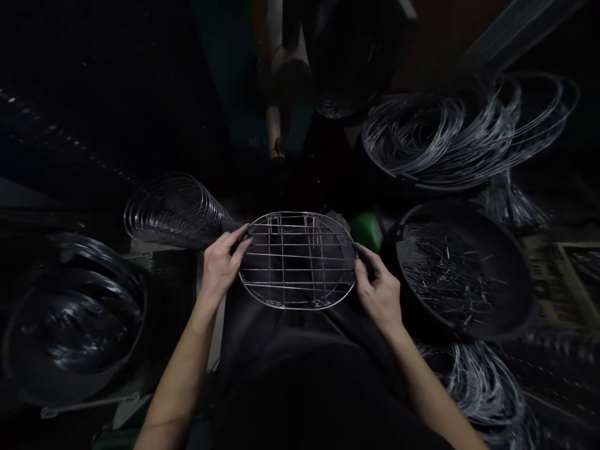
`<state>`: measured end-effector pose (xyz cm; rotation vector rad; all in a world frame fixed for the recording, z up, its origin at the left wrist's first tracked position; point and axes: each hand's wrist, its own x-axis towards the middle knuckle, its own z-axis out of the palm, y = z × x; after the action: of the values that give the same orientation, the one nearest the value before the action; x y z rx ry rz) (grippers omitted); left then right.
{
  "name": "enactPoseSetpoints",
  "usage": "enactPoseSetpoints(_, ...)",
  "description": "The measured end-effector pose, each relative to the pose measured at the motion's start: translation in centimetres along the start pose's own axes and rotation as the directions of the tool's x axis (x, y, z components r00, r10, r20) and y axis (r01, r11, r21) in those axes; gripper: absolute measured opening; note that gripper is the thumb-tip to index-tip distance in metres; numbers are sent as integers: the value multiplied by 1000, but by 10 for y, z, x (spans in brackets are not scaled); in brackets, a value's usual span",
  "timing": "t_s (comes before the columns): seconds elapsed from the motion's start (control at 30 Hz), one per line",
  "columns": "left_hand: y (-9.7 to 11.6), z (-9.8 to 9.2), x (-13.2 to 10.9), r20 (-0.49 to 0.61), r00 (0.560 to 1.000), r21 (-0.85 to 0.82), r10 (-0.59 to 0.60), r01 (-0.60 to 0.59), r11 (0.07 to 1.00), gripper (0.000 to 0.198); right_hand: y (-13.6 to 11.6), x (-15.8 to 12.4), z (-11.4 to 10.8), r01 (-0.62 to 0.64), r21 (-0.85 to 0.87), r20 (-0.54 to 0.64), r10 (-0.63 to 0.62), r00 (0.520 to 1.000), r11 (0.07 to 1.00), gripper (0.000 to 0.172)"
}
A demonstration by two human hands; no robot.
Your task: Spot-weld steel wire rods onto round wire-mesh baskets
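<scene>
An oval wire rack [298,255] with parallel bars and two pairs of cross wires is held level above my lap. My left hand [225,259] pinches its left end between thumb and fingers. At the right end, my right hand [379,287] grips the rim, thumb below the fingers. Under the rack a round dark surface shows through the bars. A green object [367,231] lies just beyond my right fingers.
A black basin [520,300] of short wire pieces is at right, with wire loops [422,137] behind it and more wire [487,387] below. Left stand a row of wire rings [173,209] and a tub [28,375] of rings. A machine part [275,131] hangs ahead.
</scene>
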<state>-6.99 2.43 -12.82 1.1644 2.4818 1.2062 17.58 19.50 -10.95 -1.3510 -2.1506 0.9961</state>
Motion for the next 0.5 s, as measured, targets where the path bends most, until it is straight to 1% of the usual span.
enactPoseSetpoints(0.03,-1,2,-2,0,1000,-11,-11,11,1000,39,2,0,1,-10,50,10,9,1000,999,41)
enactPoseSetpoints(0.1,-3,7,-6,-37,998,-32,-47,45,998,38,8,2,3,-35,191,40,27,999,981,39)
enactPoseSetpoints(0.17,-6,14,-11,-103,991,-64,-87,80,995,37,14,3,6,-96,335,100,66,993,937,38)
enactPoseSetpoints(0.2,-7,17,-13,-118,987,-98,-110,98,990,37,17,4,8,-137,386,135,91,987,912,39)
enactPoseSetpoints(0.23,-8,20,-14,-111,985,-145,-133,116,983,37,20,4,9,-178,419,168,117,979,890,39)
enactPoseSetpoints(0.3,-10,23,-16,-45,985,-244,-168,152,958,38,23,2,11,-225,448,198,149,969,865,41)
enactPoseSetpoints(0.37,-10,23,-16,16,982,-307,-187,183,934,40,23,0,10,-201,458,165,139,976,866,41)
enactPoseSetpoints(0.43,-10,21,-14,34,972,-324,-232,231,918,44,24,1,7,-158,457,158,95,983,875,41)
enactPoseSetpoints(0.5,-11,20,-11,50,943,-333,-330,327,885,46,29,12,1,-126,435,238,21,971,891,40)
